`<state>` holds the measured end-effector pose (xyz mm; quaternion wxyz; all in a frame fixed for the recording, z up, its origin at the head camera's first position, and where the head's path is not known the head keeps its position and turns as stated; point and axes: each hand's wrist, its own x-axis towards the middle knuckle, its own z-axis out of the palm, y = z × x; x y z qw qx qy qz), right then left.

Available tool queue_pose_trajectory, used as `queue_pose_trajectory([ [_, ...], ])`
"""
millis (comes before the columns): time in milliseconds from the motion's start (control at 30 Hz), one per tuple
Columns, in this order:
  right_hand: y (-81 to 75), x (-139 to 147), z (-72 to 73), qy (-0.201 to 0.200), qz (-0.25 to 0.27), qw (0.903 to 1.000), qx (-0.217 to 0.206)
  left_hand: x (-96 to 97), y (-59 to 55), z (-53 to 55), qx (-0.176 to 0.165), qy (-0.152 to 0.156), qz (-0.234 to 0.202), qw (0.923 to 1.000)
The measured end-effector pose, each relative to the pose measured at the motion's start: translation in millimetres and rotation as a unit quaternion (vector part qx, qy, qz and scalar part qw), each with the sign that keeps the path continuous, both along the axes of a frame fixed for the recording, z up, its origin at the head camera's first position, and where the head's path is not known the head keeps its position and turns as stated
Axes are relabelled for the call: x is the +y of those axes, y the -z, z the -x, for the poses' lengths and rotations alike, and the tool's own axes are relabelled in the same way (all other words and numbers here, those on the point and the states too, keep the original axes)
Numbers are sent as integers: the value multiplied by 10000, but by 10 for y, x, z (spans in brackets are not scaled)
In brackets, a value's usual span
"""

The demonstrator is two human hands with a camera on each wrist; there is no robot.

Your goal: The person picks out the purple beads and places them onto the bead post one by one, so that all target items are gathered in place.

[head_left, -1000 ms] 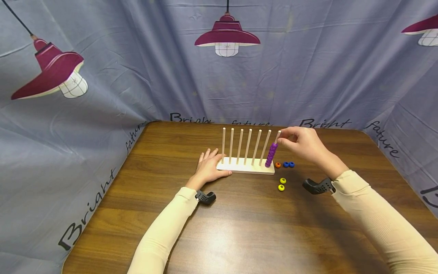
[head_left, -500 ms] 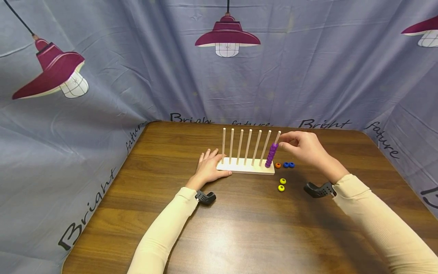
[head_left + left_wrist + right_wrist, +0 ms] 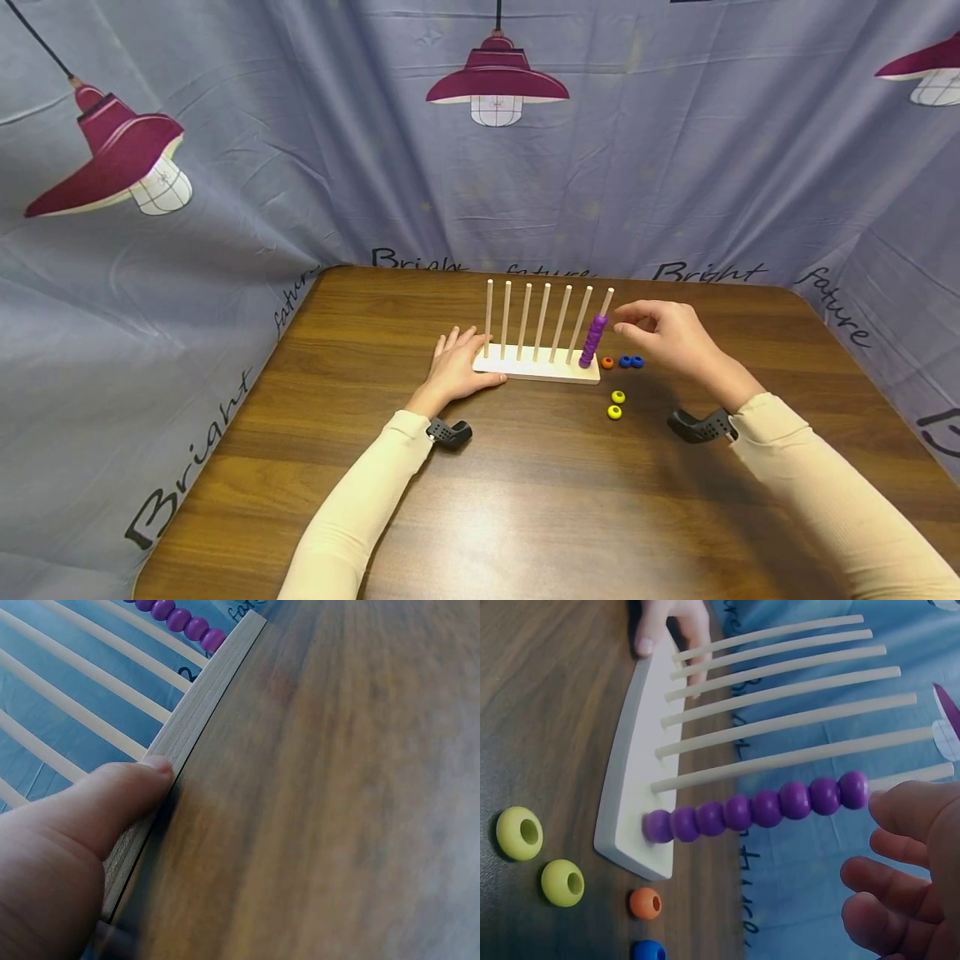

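Observation:
A pale wooden base (image 3: 536, 367) carries a row of upright wooden pegs (image 3: 542, 321). Purple beads (image 3: 593, 340) are stacked on the rightmost peg, whose tip stays bare above them. My left hand (image 3: 456, 367) holds the base by its left end, thumb (image 3: 124, 795) along the front edge and fingers behind. My right hand (image 3: 667, 333), with nothing in it, hovers just right of the purple stack, fingers loosely bent. In the right wrist view its thumb (image 3: 911, 810) overlaps the end of the stack.
An orange bead (image 3: 607, 363) and two blue beads (image 3: 631, 362) lie right of the base. Two yellow beads (image 3: 617, 405) are nearer the front on the brown wooden table (image 3: 525, 517). A blue-grey curtain (image 3: 637, 183) hangs behind the table.
My right hand has let go near the top of the purple peg and drawn back slightly right and down. The left hand and base have stayed in place.

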<state>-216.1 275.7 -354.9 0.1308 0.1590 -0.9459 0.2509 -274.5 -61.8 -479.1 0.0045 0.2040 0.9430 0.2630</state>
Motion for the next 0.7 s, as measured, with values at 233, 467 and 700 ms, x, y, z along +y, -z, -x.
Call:
queue_pose_trajectory([
  [233, 58, 46, 2, -24, -3, 10000, 76, -33, -6, 1, 14, -9, -43, 10000],
  [467, 26, 125, -23, 9, -7, 10000, -6, -107, -93, 14, -77, -67, -271, 9996],
  [700, 13, 252, -55, 106, -87, 9999, 8, -244, -283, 4, -132, 56, -88, 9999],
])
